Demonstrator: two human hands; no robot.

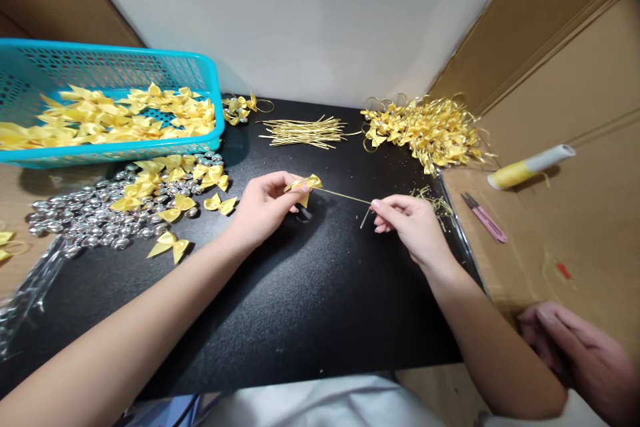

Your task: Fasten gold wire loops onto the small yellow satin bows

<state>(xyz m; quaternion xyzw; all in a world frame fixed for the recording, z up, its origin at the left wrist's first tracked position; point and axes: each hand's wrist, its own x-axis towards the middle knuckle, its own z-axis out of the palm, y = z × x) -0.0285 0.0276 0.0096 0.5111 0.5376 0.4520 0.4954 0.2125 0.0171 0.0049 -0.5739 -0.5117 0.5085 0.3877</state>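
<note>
Thin gold cord (345,194) held taut from a glossy yellow ribbon bow (314,181).
Above the black worktop (320,307), my left hand (265,207) pinches the bow between thumb and fingers; my right hand (407,220) grips the cord. I'd judge a steady, level pull best, with the left pinch close to the cord so the bow neither twists nor creases.

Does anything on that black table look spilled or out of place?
Yes, mildly: thin gold clippings lie scattered along the right edge of the table, unlike the neater bundle of gold strips. They look like unswept offcuts.
</note>
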